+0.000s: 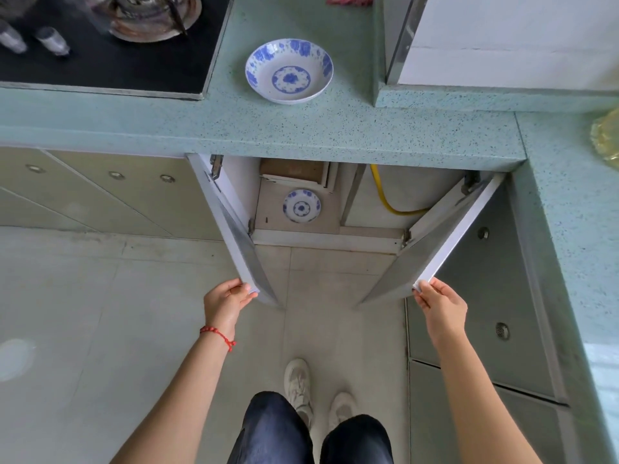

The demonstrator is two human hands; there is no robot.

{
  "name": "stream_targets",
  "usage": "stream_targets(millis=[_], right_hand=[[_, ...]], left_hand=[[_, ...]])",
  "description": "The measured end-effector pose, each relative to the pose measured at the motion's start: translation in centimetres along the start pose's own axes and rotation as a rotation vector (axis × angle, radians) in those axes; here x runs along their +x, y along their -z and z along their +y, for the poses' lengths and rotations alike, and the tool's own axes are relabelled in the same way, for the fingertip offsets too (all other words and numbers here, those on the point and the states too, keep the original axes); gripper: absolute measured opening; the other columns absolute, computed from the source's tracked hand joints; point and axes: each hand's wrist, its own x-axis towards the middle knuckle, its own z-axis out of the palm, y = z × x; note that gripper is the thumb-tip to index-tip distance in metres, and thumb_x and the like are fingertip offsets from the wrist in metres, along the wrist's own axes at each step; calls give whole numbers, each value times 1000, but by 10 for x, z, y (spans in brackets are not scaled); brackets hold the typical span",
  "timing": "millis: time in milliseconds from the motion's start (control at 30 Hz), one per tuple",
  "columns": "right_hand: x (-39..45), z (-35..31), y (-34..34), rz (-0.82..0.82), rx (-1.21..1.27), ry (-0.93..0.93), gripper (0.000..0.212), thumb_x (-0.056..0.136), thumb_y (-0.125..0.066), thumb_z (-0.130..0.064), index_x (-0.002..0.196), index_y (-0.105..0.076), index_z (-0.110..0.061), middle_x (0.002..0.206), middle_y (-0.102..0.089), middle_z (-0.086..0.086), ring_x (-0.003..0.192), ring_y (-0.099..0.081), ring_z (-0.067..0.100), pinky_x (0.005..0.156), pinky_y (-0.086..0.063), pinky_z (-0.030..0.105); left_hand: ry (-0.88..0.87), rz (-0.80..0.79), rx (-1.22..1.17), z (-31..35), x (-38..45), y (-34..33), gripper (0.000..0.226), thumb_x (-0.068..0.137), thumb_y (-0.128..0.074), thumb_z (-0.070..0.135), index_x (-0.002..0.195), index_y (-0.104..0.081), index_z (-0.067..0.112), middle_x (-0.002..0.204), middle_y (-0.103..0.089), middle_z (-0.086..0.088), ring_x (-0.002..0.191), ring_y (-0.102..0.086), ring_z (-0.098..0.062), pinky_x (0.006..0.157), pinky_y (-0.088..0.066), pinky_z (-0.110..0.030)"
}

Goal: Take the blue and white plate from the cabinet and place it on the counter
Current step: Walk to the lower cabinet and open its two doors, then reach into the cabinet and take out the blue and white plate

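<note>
Gripping doors: left hand (229, 301), right hand (440, 304).

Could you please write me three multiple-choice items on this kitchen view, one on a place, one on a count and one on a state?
1. Where does the plate inside the cabinet lie?
A. left compartment floor
B. beside the yellow hose
C. on the cardboard box

2. How many blue and white dishes show?
A. one
B. two
C. three

3. How do the cabinet doors stand?
A. both shut
B. one open
C. both open

Key: 1 A, it rests left of the divider; 2 B, another sits on the counter; 3 C, the left hand holds the left door and the right hand the right door, swung out.
</note>
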Motion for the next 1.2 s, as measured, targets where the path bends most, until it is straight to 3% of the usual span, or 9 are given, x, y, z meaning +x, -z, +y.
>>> stream_targets(millis=[200, 333, 500, 633, 767, 833, 900, 1000, 1200], right_hand=[[-4, 2, 43, 118, -16, 4, 13, 78, -62, -1, 89, -66, -7, 69, -58, 0, 65, -55, 8, 62, -49, 11], [-3, 4, 63, 201, -80, 5, 23, 72, -59, -2, 90, -55, 12, 54, -48, -7, 63, -43, 9, 60, -39, 13], [-10, 9, 67, 353, 3, 7, 16, 81, -61, -6, 94, -67, -10, 70, -62, -2, 64, -57, 7, 55, -50, 4], [-22, 16, 58, 445, 55, -27, 21, 82, -61, -9, 102, -64, -1, 66, -60, 0, 42, -57, -2, 46, -47, 4], [-41, 29, 28, 395, 90, -138, 21, 86, -58, -10, 102, -60, 3, 45, -65, -5, 39, -59, 2, 42, -48, 8], [-53, 37, 2, 292, 11, -158, 19, 88, -56, -14, 98, -60, 2, 71, -71, 7, 57, -64, 13, 51, -53, 12], [-60, 40, -24, 192, -104, -141, 18, 89, -54, -17, 94, -61, -1, 91, -67, 17, 76, -64, 24, 71, -56, 25], [-57, 32, -56, 71, -304, -59, 20, 89, -53, -21, 96, -64, -6, 94, -68, 15, 93, -63, 30, 89, -48, 42], [-25, 20, -87, -216, -756, 162, 37, 92, -48, -31, 123, -52, -11, 125, -59, 13, 112, -55, 29, 92, -43, 38]], left_hand=[[-69, 114, 55, -4, -4, 36, 24, 83, -51, -10, 106, -55, -15, 37, -63, 8, 42, -61, 0, 54, -52, -7], [-116, 212, 27, -1, -5, 59, 29, 84, -50, -12, 113, -50, -16, 34, -59, 16, 39, -58, 4, 52, -50, -5], [-138, 300, 58, -1, 4, 93, 28, 85, -51, -9, 112, -52, -15, 34, -57, 22, 38, -55, 8, 51, -48, -3], [-136, 328, 76, -2, 13, 116, 31, 84, -53, -7, 114, -52, -12, 39, -61, 22, 42, -56, 10, 55, -49, -4], [-69, 451, 62, -8, 11, 119, 42, 83, -59, 2, 124, -49, -2, 99, -70, -14, 68, -65, -14, 71, -56, -20], [-19, 476, 158, -14, 4, 109, 48, 83, -60, 6, 129, -44, 4, 131, -54, -15, 92, -64, -31, 89, -53, -38], [8, 424, 249, -18, -7, 90, 50, 85, -59, 8, 131, -42, 3, 136, -49, -19, 112, -57, -35, 101, -43, -47], [-97, 268, 471, -20, -23, 54, 44, 87, -56, 10, 129, -45, 1, 132, -52, -21, 118, -53, -32, 101, -37, -38], [-413, -152, 998, -15, -17, -7, 45, 91, -51, 24, 132, -42, 6, 140, -45, -11, 131, -39, -23, 109, -31, -35]])
